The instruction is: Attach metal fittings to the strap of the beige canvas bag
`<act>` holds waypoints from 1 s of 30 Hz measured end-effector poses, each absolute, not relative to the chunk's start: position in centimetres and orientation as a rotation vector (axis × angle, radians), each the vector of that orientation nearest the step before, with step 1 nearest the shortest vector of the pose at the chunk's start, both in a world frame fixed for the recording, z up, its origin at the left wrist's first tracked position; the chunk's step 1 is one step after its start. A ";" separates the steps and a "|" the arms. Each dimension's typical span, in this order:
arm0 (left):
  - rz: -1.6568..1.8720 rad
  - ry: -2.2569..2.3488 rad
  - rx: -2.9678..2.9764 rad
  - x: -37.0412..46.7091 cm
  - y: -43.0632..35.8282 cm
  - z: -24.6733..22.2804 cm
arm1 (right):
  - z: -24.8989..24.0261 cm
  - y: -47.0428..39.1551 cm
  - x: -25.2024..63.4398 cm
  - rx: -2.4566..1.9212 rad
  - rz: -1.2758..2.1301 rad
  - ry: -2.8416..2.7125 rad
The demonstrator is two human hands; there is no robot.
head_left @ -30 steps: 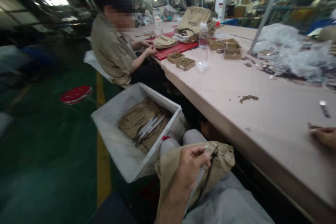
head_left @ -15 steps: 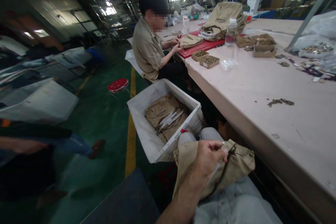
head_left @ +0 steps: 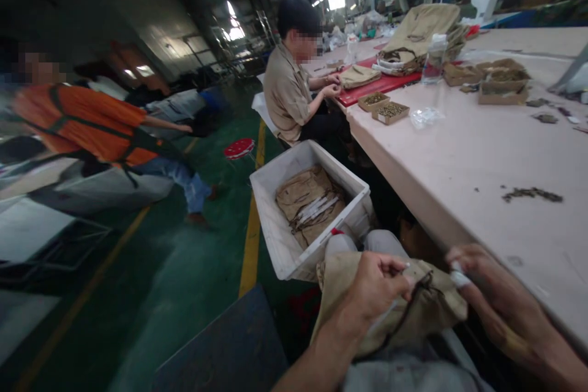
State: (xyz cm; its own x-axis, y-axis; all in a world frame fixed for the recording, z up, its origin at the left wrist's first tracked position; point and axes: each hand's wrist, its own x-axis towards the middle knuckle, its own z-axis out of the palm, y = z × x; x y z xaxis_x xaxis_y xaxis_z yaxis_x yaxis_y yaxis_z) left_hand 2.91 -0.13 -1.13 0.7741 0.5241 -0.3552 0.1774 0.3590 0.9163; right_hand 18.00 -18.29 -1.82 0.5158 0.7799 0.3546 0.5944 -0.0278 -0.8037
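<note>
- The bare left hand (head_left: 379, 285) pinches thumb against bent fingers, its back turned up.
- The bare left forearm (head_left: 324, 352) slants up from the bottom edge.
- The bare right hand (head_left: 489, 291), blurred, curls its fingers, apart from the left.
- The bare right forearm (head_left: 544, 346) angles in from lower right.

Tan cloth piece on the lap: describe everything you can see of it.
The tan cloth piece looks like soft, matte woven fabric. It lies rumpled across the person's lap, its surface creased. A dark cord runs down it from a tangle near the upper edge; whether that is a knot is unclear. The left hand has a pinching grip at the upper edge. The right hand is by its right end, but contact cannot be told.
</note>
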 end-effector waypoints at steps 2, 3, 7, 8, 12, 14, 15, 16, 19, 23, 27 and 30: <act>0.195 0.652 1.291 3.1 0.2 -0.6 | -1.2 -17.1 17.2 -1.623 0.337 -1.291; 0.177 0.637 1.321 3.2 0.4 -0.5 | -1.0 -16.5 17.0 -1.587 0.369 -1.334; 0.148 0.611 1.380 3.2 0.3 -0.2 | -0.6 -15.1 16.4 -1.606 0.339 -1.426; 0.148 0.620 1.398 3.1 0.2 -0.1 | -0.7 -15.0 16.4 -1.621 0.324 -1.450; 0.148 0.666 1.480 3.1 -0.3 0.5 | -0.9 -15.2 16.5 -1.634 0.303 -1.494; 0.147 0.679 1.527 3.1 -0.5 0.7 | -0.9 -15.3 16.6 -1.620 0.330 -1.468; 0.149 0.686 1.553 3.0 -0.5 0.7 | -0.8 -15.3 16.7 -1.606 0.353 -1.446; 0.154 0.696 1.578 3.0 -0.6 0.7 | -0.7 -15.2 16.8 -1.585 0.378 -1.424; 0.182 0.719 1.628 2.8 -0.7 0.7 | -0.5 -15.1 16.9 -1.519 0.436 -1.364; 0.172 0.734 1.691 2.8 -0.9 1.1 | -0.6 -15.1 17.0 -1.468 0.461 -1.313; 0.176 0.677 1.765 2.9 -1.0 1.5 | -1.0 -15.1 17.3 -1.429 0.573 -1.198; 0.185 0.615 1.785 2.8 -1.3 1.1 | -1.3 -14.9 17.8 -1.394 0.750 -1.107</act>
